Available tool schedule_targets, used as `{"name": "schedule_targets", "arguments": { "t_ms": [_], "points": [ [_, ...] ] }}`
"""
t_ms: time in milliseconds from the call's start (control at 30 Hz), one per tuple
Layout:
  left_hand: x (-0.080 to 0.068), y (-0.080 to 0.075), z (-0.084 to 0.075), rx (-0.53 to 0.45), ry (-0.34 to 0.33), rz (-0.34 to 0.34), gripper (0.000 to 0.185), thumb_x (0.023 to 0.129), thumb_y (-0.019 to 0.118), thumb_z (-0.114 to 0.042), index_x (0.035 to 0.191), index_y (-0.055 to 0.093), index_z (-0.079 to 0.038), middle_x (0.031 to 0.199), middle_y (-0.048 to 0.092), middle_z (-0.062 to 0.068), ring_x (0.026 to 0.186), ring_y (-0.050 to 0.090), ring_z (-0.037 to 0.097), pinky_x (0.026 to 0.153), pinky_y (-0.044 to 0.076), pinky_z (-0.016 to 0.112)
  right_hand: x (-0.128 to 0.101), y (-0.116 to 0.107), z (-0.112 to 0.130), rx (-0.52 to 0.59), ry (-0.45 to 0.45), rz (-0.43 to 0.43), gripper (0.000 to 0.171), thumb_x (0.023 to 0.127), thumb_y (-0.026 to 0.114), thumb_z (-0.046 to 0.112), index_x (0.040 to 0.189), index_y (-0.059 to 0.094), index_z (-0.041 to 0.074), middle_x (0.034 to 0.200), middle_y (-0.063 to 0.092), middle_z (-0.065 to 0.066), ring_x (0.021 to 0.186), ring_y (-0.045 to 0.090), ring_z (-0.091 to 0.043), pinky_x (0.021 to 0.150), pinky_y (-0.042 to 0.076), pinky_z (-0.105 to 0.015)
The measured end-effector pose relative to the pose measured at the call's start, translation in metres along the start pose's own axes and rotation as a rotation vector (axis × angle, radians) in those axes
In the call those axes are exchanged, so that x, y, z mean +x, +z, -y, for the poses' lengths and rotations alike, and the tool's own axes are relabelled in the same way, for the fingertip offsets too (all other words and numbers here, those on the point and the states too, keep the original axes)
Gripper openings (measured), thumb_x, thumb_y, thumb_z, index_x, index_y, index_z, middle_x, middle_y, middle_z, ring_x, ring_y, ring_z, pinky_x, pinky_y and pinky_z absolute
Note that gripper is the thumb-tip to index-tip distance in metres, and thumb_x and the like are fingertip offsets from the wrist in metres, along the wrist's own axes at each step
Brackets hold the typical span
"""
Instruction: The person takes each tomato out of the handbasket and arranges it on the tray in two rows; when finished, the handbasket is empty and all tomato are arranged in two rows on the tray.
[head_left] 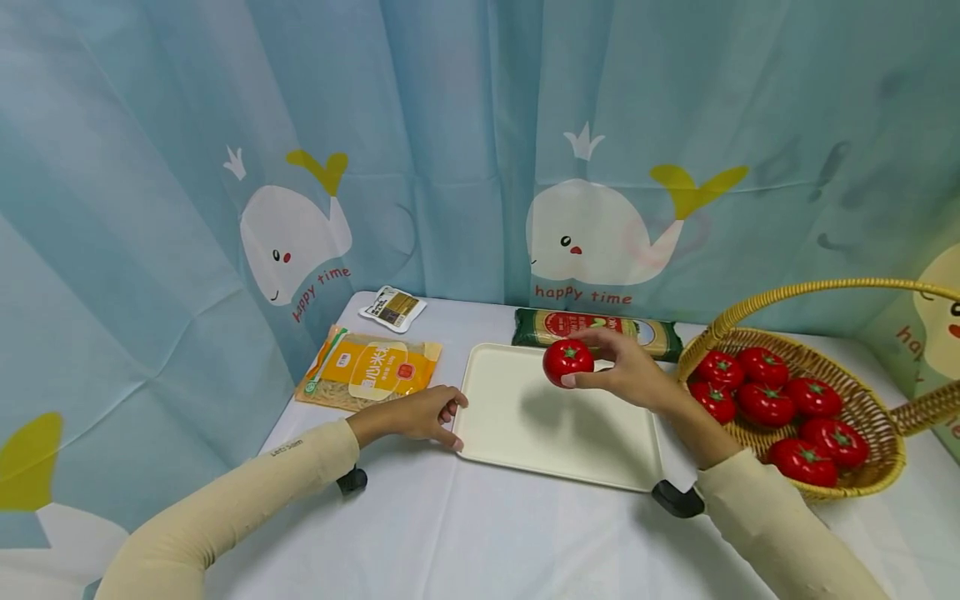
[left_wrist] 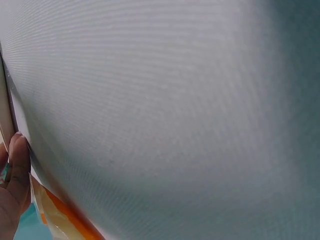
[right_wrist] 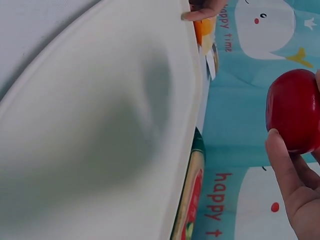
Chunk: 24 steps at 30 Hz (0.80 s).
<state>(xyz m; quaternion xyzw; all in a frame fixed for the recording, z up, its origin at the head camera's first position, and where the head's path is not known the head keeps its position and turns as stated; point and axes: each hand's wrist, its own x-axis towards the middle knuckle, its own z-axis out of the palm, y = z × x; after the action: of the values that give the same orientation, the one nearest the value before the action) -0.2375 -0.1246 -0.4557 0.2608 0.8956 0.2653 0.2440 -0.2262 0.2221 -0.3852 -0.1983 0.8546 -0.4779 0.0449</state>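
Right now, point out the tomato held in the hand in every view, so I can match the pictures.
Head: the tomato is right of centre, gripped by the right hand above the tray.
Left wrist: not in it.
Right wrist: at the right edge, beyond the tray's rim.
Shared landmark: the tray's edge, with a left fingertip against it.

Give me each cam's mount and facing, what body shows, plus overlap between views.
Head: worn on the head, looks forward and down at the cream tray; both sleeved arms, left hand, right hand holding a tomato.
Left wrist: close over the white tablecloth; fingertip at the tray edge.
Right wrist: faces across the tray to the whale curtain; fingers round the tomato.
Shared: head and right wrist both show tray and tomato.
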Motion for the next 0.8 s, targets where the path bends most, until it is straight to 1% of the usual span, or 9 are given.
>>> {"name": "schedule_targets", "arguments": {
  "t_ms": [133,333,533,700,800],
  "points": [
    [0.0,0.0,0.0,-0.004,0.001,0.002,0.066,0.079,0.087,-0.029,0.13,0.054,-0.005,0.1,0.053,0.002,0.093,0.049,0.014,0.084,0.043,0.027,0.004,0.005,-0.004,0.006,0.019,-0.011,0.06,0.083,0.084,0.02,0.133,0.057,0.004,0.126,0.063,-0.018,0.112,0.062,-0.036,0.08,0.056,-0.028],
    [0.001,0.0,0.001,-0.003,-0.005,0.007,0.066,0.078,0.088,-0.03,0.13,0.054,-0.006,0.1,0.053,0.001,0.093,0.05,0.014,0.083,0.044,0.027,0.01,0.009,-0.005,0.0,0.036,-0.008,0.061,0.083,0.084,0.023,0.134,0.057,0.005,0.128,0.061,-0.018,0.113,0.061,-0.036,0.079,0.057,-0.03],
    [0.001,0.0,0.001,0.002,-0.012,0.009,0.067,0.078,0.087,-0.032,0.13,0.054,-0.008,0.099,0.053,0.0,0.093,0.05,0.013,0.083,0.044,0.026,0.017,0.012,-0.007,0.01,0.053,-0.011,0.061,0.083,0.084,0.021,0.134,0.056,0.004,0.129,0.06,-0.019,0.113,0.061,-0.038,0.079,0.058,-0.033],
    [0.0,-0.001,0.0,-0.011,-0.006,0.011,0.067,0.079,0.087,-0.03,0.13,0.054,-0.005,0.099,0.053,0.002,0.093,0.05,0.014,0.083,0.043,0.027,0.023,0.016,-0.009,0.006,0.025,-0.01,0.059,0.083,0.083,0.018,0.133,0.057,0.002,0.127,0.06,-0.02,0.11,0.063,-0.038,0.079,0.058,-0.033],
    [-0.001,-0.002,-0.001,-0.009,-0.009,0.01,0.067,0.079,0.087,-0.031,0.131,0.053,-0.005,0.1,0.053,0.001,0.093,0.05,0.014,0.083,0.043,0.027,0.025,0.019,-0.009,-0.007,0.018,-0.012,0.06,0.083,0.084,0.018,0.133,0.056,0.001,0.128,0.06,-0.02,0.109,0.063,-0.038,0.08,0.058,-0.034]
  ]
}}
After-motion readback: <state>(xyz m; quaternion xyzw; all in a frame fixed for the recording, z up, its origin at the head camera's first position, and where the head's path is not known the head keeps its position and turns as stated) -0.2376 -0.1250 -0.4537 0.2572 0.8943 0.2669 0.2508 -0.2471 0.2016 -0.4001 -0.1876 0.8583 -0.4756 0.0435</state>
